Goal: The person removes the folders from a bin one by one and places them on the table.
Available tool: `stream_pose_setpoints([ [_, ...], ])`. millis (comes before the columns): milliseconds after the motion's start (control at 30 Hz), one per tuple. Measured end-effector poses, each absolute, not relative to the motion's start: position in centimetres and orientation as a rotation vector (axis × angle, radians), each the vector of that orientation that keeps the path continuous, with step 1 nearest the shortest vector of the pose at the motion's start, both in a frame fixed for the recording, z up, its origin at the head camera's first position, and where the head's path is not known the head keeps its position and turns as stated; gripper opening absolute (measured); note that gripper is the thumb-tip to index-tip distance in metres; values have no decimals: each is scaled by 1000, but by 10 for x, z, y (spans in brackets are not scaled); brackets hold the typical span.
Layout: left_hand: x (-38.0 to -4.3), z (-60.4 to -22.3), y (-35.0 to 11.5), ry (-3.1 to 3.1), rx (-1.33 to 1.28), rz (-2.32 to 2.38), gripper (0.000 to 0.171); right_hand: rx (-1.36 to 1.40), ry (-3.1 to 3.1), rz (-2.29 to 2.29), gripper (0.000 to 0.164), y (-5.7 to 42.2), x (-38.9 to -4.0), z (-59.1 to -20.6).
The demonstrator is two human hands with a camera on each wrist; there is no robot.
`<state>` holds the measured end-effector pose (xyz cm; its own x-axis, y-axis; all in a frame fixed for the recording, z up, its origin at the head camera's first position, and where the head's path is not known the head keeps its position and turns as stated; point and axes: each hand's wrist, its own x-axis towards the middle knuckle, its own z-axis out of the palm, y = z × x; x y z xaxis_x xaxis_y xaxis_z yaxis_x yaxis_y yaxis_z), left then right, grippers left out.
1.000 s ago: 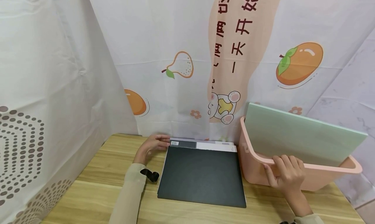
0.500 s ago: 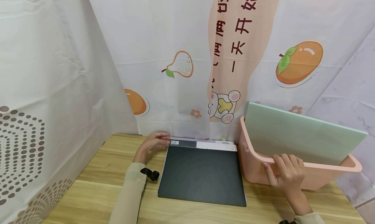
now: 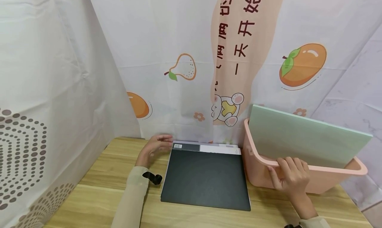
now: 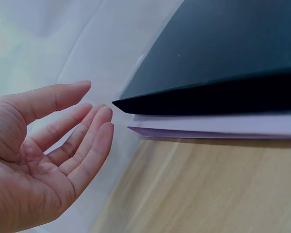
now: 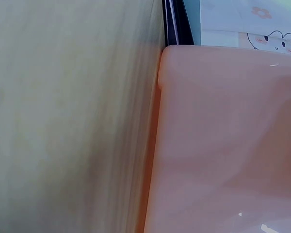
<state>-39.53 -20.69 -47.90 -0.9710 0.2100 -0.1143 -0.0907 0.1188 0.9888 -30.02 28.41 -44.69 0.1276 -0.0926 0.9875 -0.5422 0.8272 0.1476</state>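
Note:
A black file folder (image 3: 206,180) lies flat on the table, its far edge carrying a grey and white strip with a barcode. Under it, a lilac folder (image 4: 213,127) shows in the left wrist view. My left hand (image 3: 155,146) is at the folder's far left corner; in the left wrist view its loosely bent fingers (image 4: 99,141) stand just off that corner, holding nothing. With my right hand (image 3: 293,178) I grip the front rim of a pink plastic bin (image 3: 331,180), fingers over the rim and thumb outside. That hand is out of the right wrist view.
A pale green flat board or folder (image 3: 304,135) leans in the bin, standing well above its rim. Behind the wooden table (image 3: 95,188) hangs a fruit-printed curtain (image 3: 167,102). The bin stands right beside the folder stack.
Both hands keep their places, and the folders and the bin stay put. Only the head view shifts very slightly.

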Motion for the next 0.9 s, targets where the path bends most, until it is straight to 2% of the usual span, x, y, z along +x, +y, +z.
stream_pose_setpoints([
  [667, -386, -461, -199, 2229, 112, 1967, 50, 582, -1424, 334, 61, 283, -291, -438],
  [900, -377, -443, -192, 2274, 202, 1962, 52, 588, -1429, 325, 60, 285, -291, -439],
])
